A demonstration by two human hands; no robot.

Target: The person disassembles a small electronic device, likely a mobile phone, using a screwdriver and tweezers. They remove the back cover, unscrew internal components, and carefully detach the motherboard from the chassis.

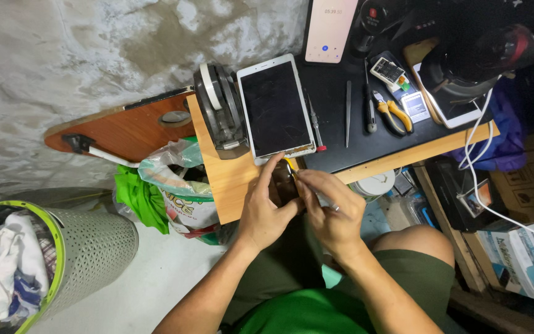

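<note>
Two hands, left hand (266, 210) and right hand (332, 213), meeting over the lap, pinching a small dark device (284, 184) together, bracing it steady. Lying just beyond them on the table (224, 176): white tablet (275, 110), tweezers (348, 112), pliers (394, 114).

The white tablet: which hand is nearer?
Left. The left hand has fingertips at the tablet's bottom edge; the right hand sits farther below and right.

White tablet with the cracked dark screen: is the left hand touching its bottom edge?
Touching. The head view shows the left hand's raised fingertip meeting the bottom edge of the white tablet, with no gap visible between them.
</note>
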